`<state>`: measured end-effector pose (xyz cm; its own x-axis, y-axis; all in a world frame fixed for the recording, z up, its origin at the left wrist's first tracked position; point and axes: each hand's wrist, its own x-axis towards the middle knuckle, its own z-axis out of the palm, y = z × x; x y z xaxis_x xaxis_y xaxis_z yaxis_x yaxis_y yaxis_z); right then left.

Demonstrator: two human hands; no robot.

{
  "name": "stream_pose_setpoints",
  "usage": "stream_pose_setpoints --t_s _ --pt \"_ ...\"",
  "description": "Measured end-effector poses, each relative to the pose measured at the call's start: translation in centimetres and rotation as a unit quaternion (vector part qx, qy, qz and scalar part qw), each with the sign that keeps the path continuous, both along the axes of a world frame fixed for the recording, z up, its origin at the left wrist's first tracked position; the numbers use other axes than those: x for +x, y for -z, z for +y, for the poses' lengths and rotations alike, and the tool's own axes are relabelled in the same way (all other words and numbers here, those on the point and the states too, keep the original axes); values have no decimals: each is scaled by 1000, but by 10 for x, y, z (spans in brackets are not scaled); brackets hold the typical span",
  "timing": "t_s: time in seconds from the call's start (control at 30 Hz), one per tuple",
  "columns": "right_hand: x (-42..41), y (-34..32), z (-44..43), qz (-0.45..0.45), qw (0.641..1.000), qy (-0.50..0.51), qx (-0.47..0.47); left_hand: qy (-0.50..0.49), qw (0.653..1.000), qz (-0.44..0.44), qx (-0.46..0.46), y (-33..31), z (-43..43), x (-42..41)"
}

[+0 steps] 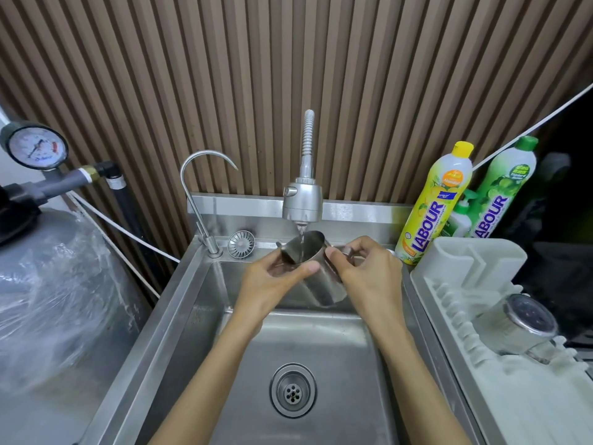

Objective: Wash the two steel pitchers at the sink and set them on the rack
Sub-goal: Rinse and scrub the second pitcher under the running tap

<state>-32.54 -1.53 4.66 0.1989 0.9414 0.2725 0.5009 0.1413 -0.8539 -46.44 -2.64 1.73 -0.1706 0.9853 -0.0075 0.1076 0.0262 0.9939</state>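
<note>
Two hands grip the tilted pitcher [322, 285], left hand [272, 284] round its mouth end under the tap [302, 200], right hand [365, 268] nearer the rack [481, 261] at the right.

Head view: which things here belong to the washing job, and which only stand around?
Job in hand: steel pitcher under the running spray tap, held by left hand and right hand; sink; dish rack with a second steel vessel, likely the other pitcher.

Standing around: yellow LABOUR bottle, green LABOUR bottle, gooseneck tap, strainer plug, pressure gauge, wrapped tank.
</note>
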Motion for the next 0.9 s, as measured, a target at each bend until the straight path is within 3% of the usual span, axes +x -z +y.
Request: stream_pose_setpoints --t_s 0.17,0.27,0.37,0.47,0.53,0.63,0.73,0.9 --pt "-3 13 9 206 975 -75 -23 -20 995 -42 90 -2 8 5" --pt "-8 25 16 349 925 -130 -70 -66 984 62 156 -9 10 0" --pt "-15 32 16 398 895 -157 -125 -126 957 191 181 -17 8 -4" --pt "-17 32 9 386 897 -149 -156 -174 925 307 141 -16 6 -8" --pt "-14 28 6 348 916 -121 -160 -177 923 322 115 -15 3 -8" --pt "-4 16 5 265 950 -72 -150 -145 954 254 65 -15 -2 -4" --pt "4 7 6 138 984 -27 -110 -84 987 134 13 -11 -1 0" --pt "6 3 3 39 999 3 -18 24 999 -22 9 -4 9 0"
